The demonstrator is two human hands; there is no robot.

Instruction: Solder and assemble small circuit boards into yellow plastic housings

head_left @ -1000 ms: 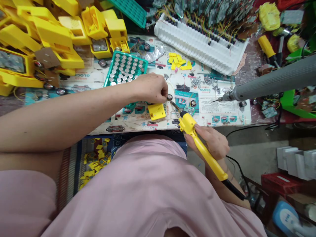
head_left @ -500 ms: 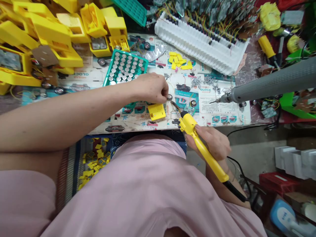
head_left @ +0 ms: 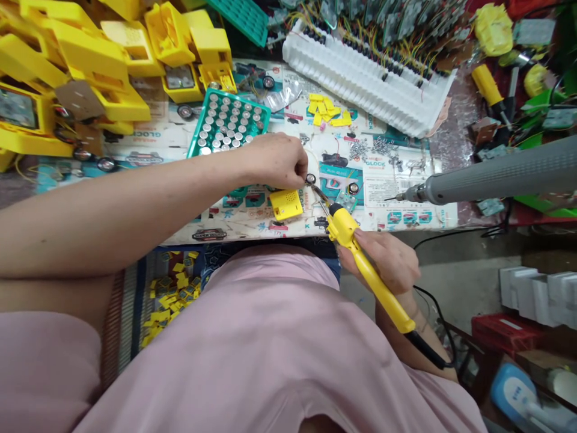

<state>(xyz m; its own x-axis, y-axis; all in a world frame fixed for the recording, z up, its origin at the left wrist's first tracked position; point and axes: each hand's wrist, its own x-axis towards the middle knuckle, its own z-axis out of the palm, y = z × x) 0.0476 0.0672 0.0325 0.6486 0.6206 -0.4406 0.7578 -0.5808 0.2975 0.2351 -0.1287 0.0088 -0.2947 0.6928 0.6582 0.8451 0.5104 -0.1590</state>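
My right hand [head_left: 391, 257] is wrapped round a yellow soldering iron [head_left: 383, 285], its metal tip pointing up and left. That tip reaches a small round metal-rimmed part [head_left: 310, 178], right at the fingertips of my left hand [head_left: 280, 161]. The left fingers are pinched together above the table; what lies between them is hidden. Just below sits a small yellow plastic case [head_left: 286, 205] with a grid of holes. A small circuit board [head_left: 346, 201] with a round part [head_left: 353, 188] above it lies right of the iron's tip.
A green tray [head_left: 196, 133] of round silver parts stands behind my left forearm. Small yellow pieces [head_left: 327, 110] and screws [head_left: 383, 144] lie further back, before a white ridged foam holder [head_left: 365, 78]. Yellow housings [head_left: 99, 66] pile up left. A grey electric screwdriver [head_left: 491, 171] juts in from the right.
Both hands stay almost where they were, with the iron's tip still by the round part. The grey screwdriver has shifted slightly downward.
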